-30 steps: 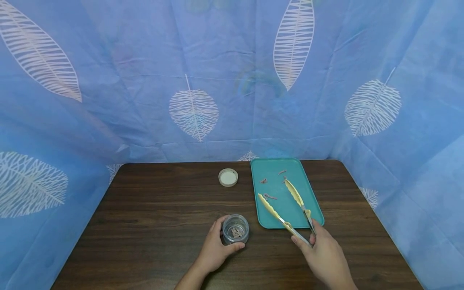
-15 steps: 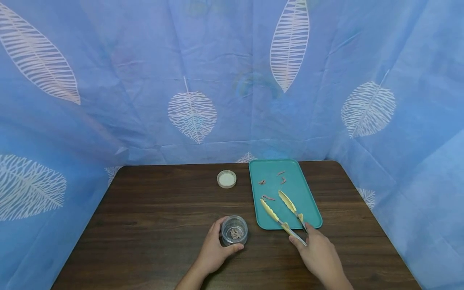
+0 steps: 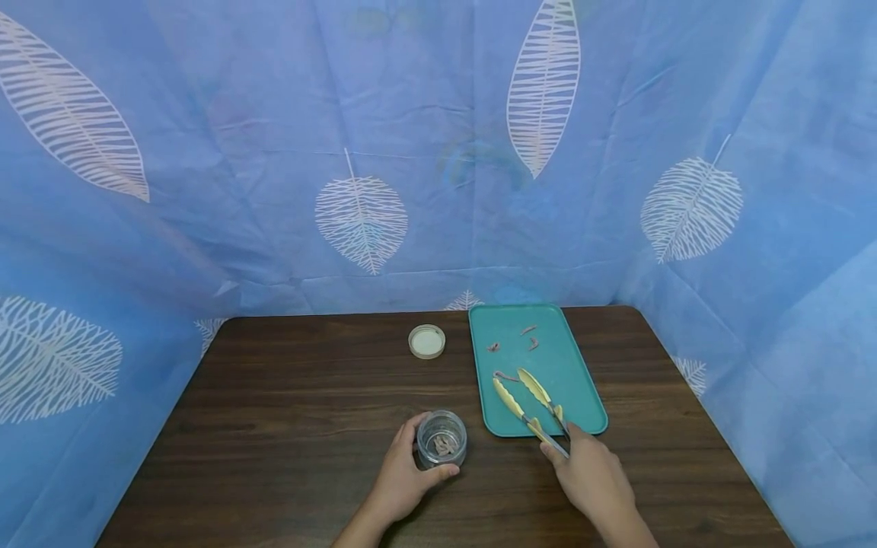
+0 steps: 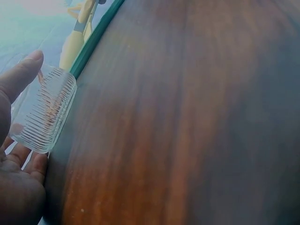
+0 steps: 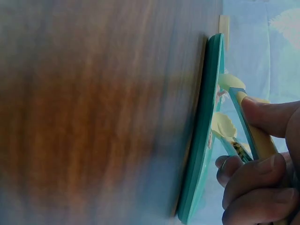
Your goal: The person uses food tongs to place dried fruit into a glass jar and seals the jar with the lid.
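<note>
My left hand [image 3: 404, 476] curls around a clear jar [image 3: 441, 439] standing on the table, thumb at the near side. Several small pinkish-grey strips [image 3: 444, 446] lie at the bottom of the jar; its ribbed wall [image 4: 49, 110] shows in the left wrist view. In my right hand [image 3: 591, 472] a pair of tongs [image 3: 548, 430] is gripped, with metal arms and pale yellow scalloped tips. The tips are spread low over the teal tray [image 3: 575, 380], on either side of a pink worm-like strip [image 3: 505, 376].
Several more pink strips [image 3: 533, 344] lie toward the far end of the tray. A round lid [image 3: 427, 342] with a white inside rests left of the tray. A blue leaf-print cloth [image 3: 438, 190] hangs behind the dark wooden table [image 3: 288, 411].
My right hand has moved the tongs left and slightly toward me, and their arms have drawn closer together around the nearest strip. My left hand keeps holding the jar in place.
</note>
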`<action>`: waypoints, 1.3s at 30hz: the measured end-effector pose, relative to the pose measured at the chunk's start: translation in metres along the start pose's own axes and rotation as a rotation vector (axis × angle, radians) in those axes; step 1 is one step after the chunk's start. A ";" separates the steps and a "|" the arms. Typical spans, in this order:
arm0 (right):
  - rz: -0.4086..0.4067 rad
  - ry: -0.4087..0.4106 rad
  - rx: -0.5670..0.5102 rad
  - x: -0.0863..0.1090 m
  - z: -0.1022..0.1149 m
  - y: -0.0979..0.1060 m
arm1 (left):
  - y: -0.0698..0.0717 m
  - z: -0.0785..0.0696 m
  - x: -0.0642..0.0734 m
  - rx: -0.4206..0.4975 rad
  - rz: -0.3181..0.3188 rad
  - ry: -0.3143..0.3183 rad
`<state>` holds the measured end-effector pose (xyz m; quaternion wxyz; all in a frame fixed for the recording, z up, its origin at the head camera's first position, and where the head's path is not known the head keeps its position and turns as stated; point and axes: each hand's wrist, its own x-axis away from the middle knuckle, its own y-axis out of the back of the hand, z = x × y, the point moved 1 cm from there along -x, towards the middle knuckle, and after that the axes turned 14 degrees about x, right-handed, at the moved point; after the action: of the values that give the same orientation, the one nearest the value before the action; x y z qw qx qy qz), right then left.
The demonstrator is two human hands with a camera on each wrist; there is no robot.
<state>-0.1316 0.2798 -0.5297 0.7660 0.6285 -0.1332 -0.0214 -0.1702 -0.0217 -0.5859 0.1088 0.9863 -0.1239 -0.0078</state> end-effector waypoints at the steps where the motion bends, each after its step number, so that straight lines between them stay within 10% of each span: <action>1: -0.006 0.001 0.003 -0.001 0.001 0.001 | 0.000 0.000 0.000 0.003 0.001 0.000; 39: -0.126 0.064 0.082 0.006 -0.001 -0.001 | 0.001 -0.001 0.000 0.019 0.007 0.008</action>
<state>-0.1257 0.2793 -0.5300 0.7408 0.6667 -0.0698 -0.0439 -0.1703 -0.0224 -0.5850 0.1001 0.9868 -0.1271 -0.0021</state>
